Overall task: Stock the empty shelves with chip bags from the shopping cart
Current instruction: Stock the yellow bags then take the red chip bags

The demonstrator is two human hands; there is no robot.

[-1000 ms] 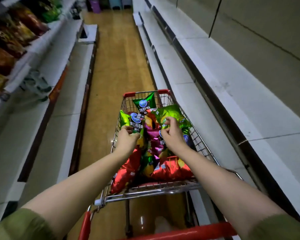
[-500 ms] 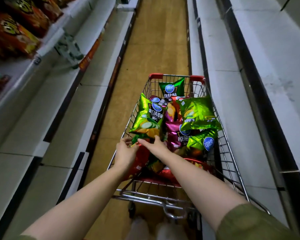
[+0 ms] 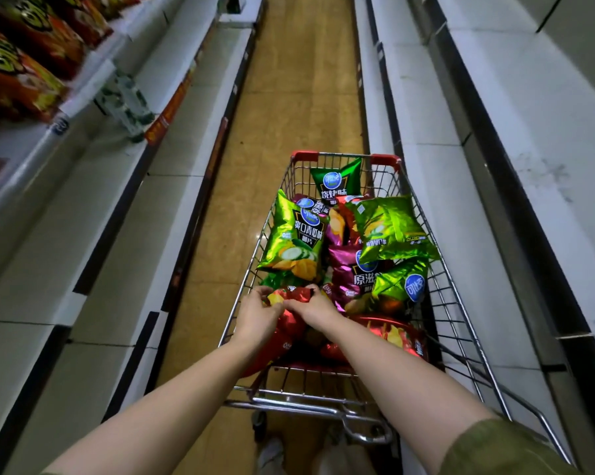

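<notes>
Both hands are down in the shopping cart, at its seven o'clock corner. The left hand and the right hand sit side by side, fingers curled tight over the top edge of a red chip bag. The bag's crumpled top shows between them at twelve o'clock, and its body runs back under the left wrist. A green bag leans just beyond, at eleven o'clock. A white shelf runs along at three o'clock.

Chip bags lie in the cart between two shelf runs.
</notes>
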